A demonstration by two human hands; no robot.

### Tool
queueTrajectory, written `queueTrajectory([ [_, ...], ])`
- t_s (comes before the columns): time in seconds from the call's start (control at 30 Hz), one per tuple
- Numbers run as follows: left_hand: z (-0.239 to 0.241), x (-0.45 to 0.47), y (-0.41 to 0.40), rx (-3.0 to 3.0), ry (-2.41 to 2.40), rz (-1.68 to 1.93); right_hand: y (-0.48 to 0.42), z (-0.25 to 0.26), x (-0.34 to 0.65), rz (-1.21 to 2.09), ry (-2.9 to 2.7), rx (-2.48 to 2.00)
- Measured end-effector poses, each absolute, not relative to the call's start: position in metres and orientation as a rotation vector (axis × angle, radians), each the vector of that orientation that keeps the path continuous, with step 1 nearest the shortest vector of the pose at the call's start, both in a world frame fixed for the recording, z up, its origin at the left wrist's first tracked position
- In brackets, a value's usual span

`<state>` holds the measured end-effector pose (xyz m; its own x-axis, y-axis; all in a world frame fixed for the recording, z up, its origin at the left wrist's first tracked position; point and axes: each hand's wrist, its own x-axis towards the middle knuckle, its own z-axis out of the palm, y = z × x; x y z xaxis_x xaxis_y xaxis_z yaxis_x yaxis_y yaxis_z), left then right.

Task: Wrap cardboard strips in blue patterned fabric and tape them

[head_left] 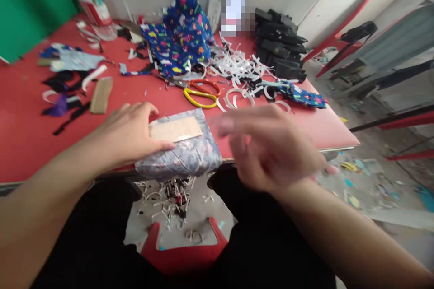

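Note:
My left hand holds the left end of a pale flat strip, perhaps wood or card, against a grey patterned cloth. Its thumb lies along the near side of the strip and its fingers along the far side. The cloth lies at the front table edge and hangs a little over it. Just right of the cloth, my right hand is in the air, smeared by motion; whether its fingers hold anything is not clear. Scissors with one orange and one yellow handle lie beyond the cloth.
On the red table lie blue printed fabric, white strip scraps, a brown strip and stacked black pieces. A plastic bottle stands at the back left. A red stool shows below me.

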<state>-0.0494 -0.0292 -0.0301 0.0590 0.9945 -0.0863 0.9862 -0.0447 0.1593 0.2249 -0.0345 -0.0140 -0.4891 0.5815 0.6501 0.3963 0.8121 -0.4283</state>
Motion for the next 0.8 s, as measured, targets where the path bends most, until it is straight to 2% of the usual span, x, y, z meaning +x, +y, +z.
queueTrajectory([
  [0.07, -0.022, -0.050, -0.023, 2.069, 2.063, -0.053, -0.002, -0.018, 0.227, 0.138, -1.972, -0.918],
  [0.2, -0.014, -0.049, -0.015, 1.976, 2.012, -0.013, 0.041, -0.031, 0.246, 0.046, -2.233, -1.434],
  [0.27, -0.011, -0.050, -0.011, 1.870, 2.014, 0.041, 0.049, -0.034, 0.253, 0.041, -2.316, -1.547],
  [0.5, 0.010, -0.061, 0.005, 1.784, 1.717, 0.176, 0.086, -0.013, 0.205, 0.177, -2.562, -1.455],
  [0.8, 0.009, -0.063, -0.012, 1.610, 1.636, 0.316, 0.115, 0.000, 0.145, 0.350, -2.960, -1.506],
])
